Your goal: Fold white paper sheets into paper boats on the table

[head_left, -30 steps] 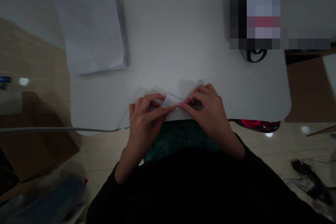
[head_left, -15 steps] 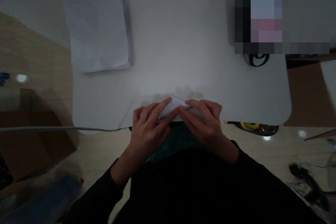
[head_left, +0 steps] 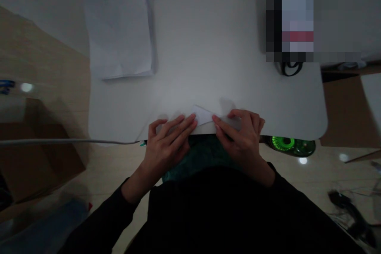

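A folded piece of white paper (head_left: 204,116) lies at the table's front edge, its pointed middle showing between my hands. My left hand (head_left: 166,139) rests on the paper's left part with fingers stretched out and pressed down flat. At the right, my right hand (head_left: 244,134) has bent fingers around the paper's narrow end, the index fingertip and thumb close together near its middle. Much of the paper's two ends is hidden under the fingers.
A stack of white paper sheets (head_left: 122,39) sits at the back left of the white table (head_left: 205,55). A black strap loop (head_left: 292,70) lies at the right below a blurred-out patch. A grey cable (head_left: 68,141) runs in from the left. Cardboard boxes (head_left: 351,111) stand beside the table.
My hands have moved apart, showing more of the paper. My left fingers have flattened onto it, and my right hand has shifted right. The round light below the table turned from yellow to green.
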Motion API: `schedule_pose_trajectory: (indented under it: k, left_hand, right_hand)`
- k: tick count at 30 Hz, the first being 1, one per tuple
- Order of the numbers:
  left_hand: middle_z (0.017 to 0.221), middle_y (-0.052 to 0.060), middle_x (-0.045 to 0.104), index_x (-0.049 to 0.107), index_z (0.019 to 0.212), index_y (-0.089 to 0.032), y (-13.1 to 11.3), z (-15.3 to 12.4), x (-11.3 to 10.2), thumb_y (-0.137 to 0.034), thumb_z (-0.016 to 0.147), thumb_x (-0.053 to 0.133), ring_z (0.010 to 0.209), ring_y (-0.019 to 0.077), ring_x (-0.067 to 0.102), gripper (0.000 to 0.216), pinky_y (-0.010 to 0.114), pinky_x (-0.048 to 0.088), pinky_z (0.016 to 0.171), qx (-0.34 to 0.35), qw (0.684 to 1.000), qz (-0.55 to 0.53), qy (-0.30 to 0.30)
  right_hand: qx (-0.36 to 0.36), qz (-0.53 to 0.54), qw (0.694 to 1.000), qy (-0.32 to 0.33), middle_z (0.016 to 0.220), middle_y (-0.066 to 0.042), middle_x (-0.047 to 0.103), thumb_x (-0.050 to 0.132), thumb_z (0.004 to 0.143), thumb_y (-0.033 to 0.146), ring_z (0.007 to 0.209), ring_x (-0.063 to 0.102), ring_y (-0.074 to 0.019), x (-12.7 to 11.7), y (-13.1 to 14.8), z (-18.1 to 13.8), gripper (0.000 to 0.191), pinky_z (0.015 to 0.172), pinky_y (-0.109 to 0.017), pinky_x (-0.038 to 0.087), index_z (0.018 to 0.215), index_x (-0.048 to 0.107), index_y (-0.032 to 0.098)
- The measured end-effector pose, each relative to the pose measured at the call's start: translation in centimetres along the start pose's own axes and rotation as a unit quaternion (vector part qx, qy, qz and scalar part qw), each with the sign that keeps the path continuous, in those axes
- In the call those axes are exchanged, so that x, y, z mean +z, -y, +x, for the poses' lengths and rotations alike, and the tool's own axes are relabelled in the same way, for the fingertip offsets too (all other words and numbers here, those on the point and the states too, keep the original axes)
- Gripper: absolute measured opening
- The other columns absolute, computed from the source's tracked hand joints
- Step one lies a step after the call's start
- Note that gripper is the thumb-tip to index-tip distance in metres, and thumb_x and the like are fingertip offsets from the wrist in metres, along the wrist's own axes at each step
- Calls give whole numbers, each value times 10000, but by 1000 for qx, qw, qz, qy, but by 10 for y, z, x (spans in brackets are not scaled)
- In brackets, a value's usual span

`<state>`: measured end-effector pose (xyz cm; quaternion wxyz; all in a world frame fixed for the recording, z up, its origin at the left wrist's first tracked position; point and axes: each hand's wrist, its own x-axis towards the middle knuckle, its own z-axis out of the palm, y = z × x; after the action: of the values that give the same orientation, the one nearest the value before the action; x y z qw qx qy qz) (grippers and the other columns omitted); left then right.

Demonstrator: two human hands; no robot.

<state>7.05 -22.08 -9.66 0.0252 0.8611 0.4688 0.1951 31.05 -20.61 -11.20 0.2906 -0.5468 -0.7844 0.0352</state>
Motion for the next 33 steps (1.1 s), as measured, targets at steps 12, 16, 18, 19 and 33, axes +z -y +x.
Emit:
schedule_pose_trajectory:
  k: [12, 16, 18, 19, 33]
  left_hand:
    - [1454, 62, 630, 397, 1565, -246, 22, -13, -10, -105, 954, 584, 1309, 236, 643, 655, 442, 407, 1056, 82, 996, 42, 9]
    - [1448, 62, 637, 414, 1556, -250, 22, -16, -13, -105, 960, 596, 1303, 225, 648, 640, 413, 426, 1045, 91, 993, 69, 2]
    - [1435, 62, 650, 437, 1542, -250, 19, -15, -10, -115, 966, 612, 1284, 218, 658, 617, 394, 441, 1025, 92, 993, 72, -16]
    - [1431, 60, 654, 448, 1536, -260, 17, -14, -9, -119, 970, 614, 1271, 216, 665, 607, 386, 447, 1015, 88, 993, 72, -23]
    - [1460, 67, 632, 519, 1470, -235, 18, -25, -10, -111, 963, 615, 1316, 227, 634, 531, 420, 450, 1037, 68, 993, 92, -31]
  right_hand:
    - [-50, -59, 997, -30, 1065, -98, 705, 661, 937, 204, 1010, 620, -268, -3, -4, -3, 264, 844, -426, 470, 1183, 744, 250]
    - [-59, -82, 995, 10, 1121, -138, 736, 620, 952, 197, 1069, 651, -300, -9, 4, -1, 303, 878, -453, 511, 1237, 725, 194]
    - [-59, -68, 996, 20, 1220, -171, 727, 598, 961, 221, 1152, 651, -319, -7, 9, 1, 379, 934, -481, 530, 1328, 673, 156]
    - [-71, -51, 996, 23, 1281, -179, 713, 589, 965, 232, 1206, 642, -323, -4, 12, 3, 420, 968, -490, 534, 1373, 642, 145]
    - [-155, 90, 983, 44, 1369, -173, 695, 622, 973, 219, 1332, 639, -284, 22, 12, 7, 382, 1118, -507, 558, 1336, 684, 117]
